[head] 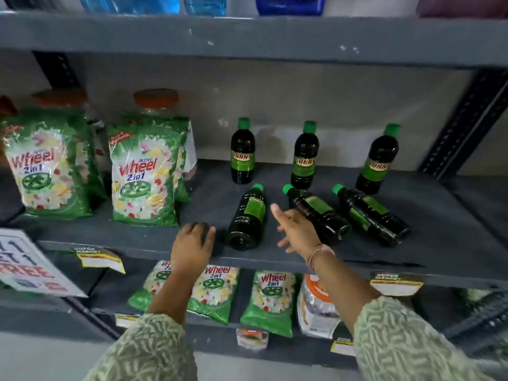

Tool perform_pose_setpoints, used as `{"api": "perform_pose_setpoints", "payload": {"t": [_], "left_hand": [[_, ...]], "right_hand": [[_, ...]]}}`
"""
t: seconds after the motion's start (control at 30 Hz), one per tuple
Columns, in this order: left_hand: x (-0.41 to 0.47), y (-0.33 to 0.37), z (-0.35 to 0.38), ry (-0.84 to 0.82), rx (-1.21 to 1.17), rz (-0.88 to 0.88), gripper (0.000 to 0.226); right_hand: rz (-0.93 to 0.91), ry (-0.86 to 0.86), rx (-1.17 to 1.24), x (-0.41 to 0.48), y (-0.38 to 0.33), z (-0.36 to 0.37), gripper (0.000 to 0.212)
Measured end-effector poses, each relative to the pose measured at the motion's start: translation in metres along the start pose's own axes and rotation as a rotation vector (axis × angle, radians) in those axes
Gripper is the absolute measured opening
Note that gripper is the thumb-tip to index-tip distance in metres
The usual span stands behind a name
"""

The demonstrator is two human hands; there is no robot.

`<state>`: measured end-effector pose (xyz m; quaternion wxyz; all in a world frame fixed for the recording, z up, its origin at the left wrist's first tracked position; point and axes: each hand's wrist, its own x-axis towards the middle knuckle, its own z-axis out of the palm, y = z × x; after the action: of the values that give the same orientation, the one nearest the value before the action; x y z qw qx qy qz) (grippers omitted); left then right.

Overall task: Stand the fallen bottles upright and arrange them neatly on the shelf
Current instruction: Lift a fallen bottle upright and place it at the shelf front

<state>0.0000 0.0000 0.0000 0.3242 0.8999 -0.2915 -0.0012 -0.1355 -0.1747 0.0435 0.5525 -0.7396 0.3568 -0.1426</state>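
Observation:
Three dark bottles with green caps stand upright at the back of the grey shelf (439,237): left (242,155), middle (304,158), right (378,163). Three more lie on their sides in front, caps pointing away from me: left (247,218), middle (319,213), right (371,213). My left hand (193,243) rests curled on the shelf's front edge, just left of the left fallen bottle, holding nothing. My right hand (295,229) hovers with fingers spread between the left and middle fallen bottles, close to the middle one, gripping nothing.
Two green Wheel detergent packs (143,171) stand on the shelf's left part, with orange-lidded jars (156,99) behind. A perforated upright post (464,122) bounds the right end. The shelf below holds more Wheel packs (268,301). Price tags (100,259) hang on the front edge.

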Motion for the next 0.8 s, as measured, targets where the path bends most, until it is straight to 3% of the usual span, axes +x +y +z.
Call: {"api": "perform_pose_setpoints", "payload": {"t": [0.1, 0.17, 0.37, 0.47, 0.57, 0.67, 0.8], "left_hand": [[0.006, -0.021, 0.015, -0.101, 0.136, 0.115, 0.070], [0.006, -0.027, 0.022, -0.121, 0.210, 0.144, 0.072], [0.005, -0.031, 0.029, -0.070, 0.267, 0.191, 0.057], [0.004, -0.030, 0.029, -0.061, 0.268, 0.196, 0.057], [0.004, -0.029, 0.029, -0.064, 0.265, 0.191, 0.058], [0.004, -0.027, 0.030, -0.063, 0.251, 0.175, 0.060], [0.005, -0.021, 0.027, -0.085, 0.253, 0.150, 0.069]], "right_hand": [[0.167, -0.075, -0.018, 0.018, -0.016, 0.025, 0.081], [0.250, -0.046, 0.027, 0.028, -0.026, 0.043, 0.087], [0.257, 0.137, 0.066, 0.050, -0.014, 0.073, 0.059], [0.098, 0.248, 0.165, 0.051, -0.005, 0.072, 0.050], [-0.172, 0.321, 0.101, 0.054, -0.003, 0.061, 0.045], [-0.333, 0.310, -0.028, 0.055, 0.000, 0.047, 0.059], [-0.396, 0.259, -0.089, 0.051, 0.007, 0.042, 0.073]]}}
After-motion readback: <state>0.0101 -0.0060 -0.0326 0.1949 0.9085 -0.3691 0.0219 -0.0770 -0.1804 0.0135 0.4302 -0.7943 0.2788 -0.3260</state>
